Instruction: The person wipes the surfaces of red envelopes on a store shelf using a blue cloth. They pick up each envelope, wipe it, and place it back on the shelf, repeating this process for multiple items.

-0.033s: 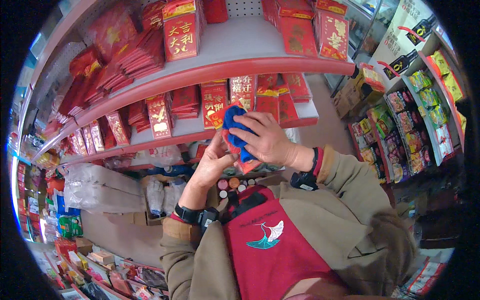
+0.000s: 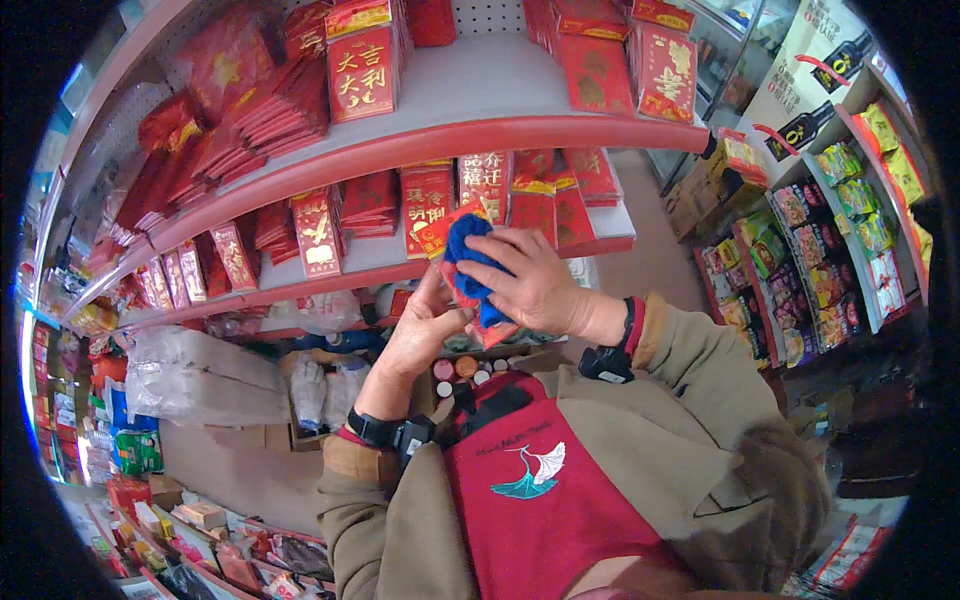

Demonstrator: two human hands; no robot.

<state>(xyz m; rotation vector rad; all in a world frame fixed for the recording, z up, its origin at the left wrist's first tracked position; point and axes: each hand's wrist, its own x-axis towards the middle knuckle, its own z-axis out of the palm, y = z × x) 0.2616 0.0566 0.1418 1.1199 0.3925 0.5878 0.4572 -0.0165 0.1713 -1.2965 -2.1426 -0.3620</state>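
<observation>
My left hand [image 2: 413, 337] grips a pack of red envelopes [image 2: 494, 334] by its left side, with the thumb on the near face. The pack is red with gold and orange at its top, and much of it is hidden. On its face lies a blue cloth [image 2: 464, 236], bunched up under the fingers of my right hand [image 2: 545, 290]. My right fingers are curled over the cloth and press it against the pack. Both hands are in front of the lower shelf of red envelope packs [image 2: 428, 197].
An upper shelf with a red edge [image 2: 400, 152] holds stacks of red envelope packs [image 2: 362, 80]. Below left are a plastic-wrapped bundle [image 2: 205, 375] and a box of wrapped goods [image 2: 345, 388]. Several jars [image 2: 466, 366] stand beneath my hands. Snack racks [image 2: 800, 265] line the right.
My right hand and the blue cloth have slid slightly toward me over the pack. My left hand keeps its hold in nearly the same place.
</observation>
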